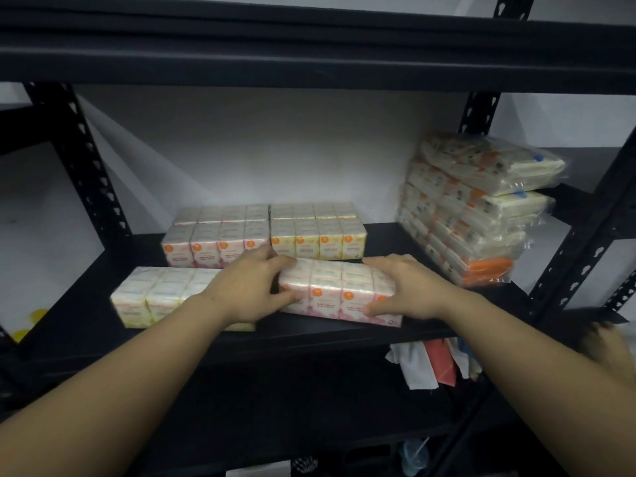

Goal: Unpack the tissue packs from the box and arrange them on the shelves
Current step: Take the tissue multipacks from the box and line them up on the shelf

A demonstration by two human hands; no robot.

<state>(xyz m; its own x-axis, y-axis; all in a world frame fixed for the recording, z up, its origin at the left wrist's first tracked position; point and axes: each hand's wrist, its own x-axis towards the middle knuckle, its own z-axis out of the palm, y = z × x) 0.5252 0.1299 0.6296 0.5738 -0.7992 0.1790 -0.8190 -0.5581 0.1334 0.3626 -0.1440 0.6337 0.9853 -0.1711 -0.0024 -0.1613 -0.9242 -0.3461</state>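
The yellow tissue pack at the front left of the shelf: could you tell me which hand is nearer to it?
Left. The left hand reaches across the yellow tissue pack; the right hand grips the pink pack's far end.

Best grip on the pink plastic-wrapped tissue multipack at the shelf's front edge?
Take the pink plastic-wrapped tissue multipack by its two short ends, coming from the front. It lies long-side-on, ends exposed; left hand and right hand already bracket them. Its film looks slippery, so squeeze inward.
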